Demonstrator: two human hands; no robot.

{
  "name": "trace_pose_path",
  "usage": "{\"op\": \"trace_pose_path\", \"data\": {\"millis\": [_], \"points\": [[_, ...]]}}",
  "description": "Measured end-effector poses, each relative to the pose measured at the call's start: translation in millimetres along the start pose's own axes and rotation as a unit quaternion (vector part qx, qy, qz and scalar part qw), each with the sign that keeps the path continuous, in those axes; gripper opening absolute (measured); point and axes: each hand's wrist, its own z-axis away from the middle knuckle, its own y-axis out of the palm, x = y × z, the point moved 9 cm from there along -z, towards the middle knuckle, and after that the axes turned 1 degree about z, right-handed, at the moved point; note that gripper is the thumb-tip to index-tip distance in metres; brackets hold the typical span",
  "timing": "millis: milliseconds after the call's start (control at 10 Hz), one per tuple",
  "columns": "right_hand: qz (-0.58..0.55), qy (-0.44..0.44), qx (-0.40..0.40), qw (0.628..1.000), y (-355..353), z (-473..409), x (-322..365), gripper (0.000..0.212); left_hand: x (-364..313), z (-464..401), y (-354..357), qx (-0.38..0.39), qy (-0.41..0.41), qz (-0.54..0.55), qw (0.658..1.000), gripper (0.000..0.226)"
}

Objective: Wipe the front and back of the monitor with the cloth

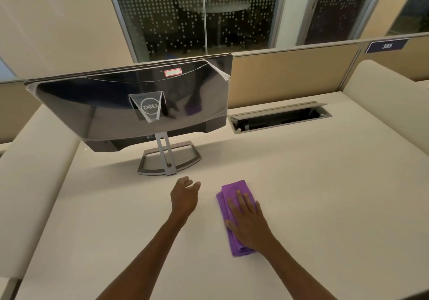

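A black Dell monitor (130,105) stands on a silver stand (169,158) at the back left of the desk, its glossy back turned toward me and its screen hidden. A folded purple cloth (234,189) lies flat on the desk in front of it, to the right. My right hand (248,221) rests palm-down on the cloth with fingers spread, not gripping it. My left hand (184,196) hovers over the desk just in front of the stand's base, fingers loosely apart and holding nothing.
The white desk (325,195) has an open cable hatch (281,116) at the back right. Beige partition panels (290,77) run behind the monitor, with raised cream dividers (39,183) on both sides. A glass wall stands beyond.
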Motion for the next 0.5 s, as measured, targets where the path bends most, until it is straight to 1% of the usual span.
{"op": "trace_pose_path", "data": {"millis": [100, 200, 300, 400, 500], "points": [[0.011, -0.005, -0.009, 1.0, 6, 4, -7, 0.065, -11, -10, -28, -0.029, 0.036, -0.01, 0.999, 0.036], [0.045, -0.01, -0.008, 0.999, 7, 3, -19, 0.067, -25, -19, -52, -0.037, 0.095, -0.031, 0.994, 0.015], [0.041, 0.004, 0.014, 0.999, 9, 3, -25, 0.069, -36, -24, -74, -0.044, 0.114, -0.037, 0.992, 0.022], [0.004, -0.006, -0.017, 1.0, -5, 2, -13, 0.076, -51, -23, -95, -0.047, 0.153, -0.046, 0.986, 0.026], [-0.102, 0.001, -0.056, 0.993, -41, -8, 11, 0.078, -66, -19, -118, -0.063, 0.185, -0.059, 0.979, 0.018]]}}
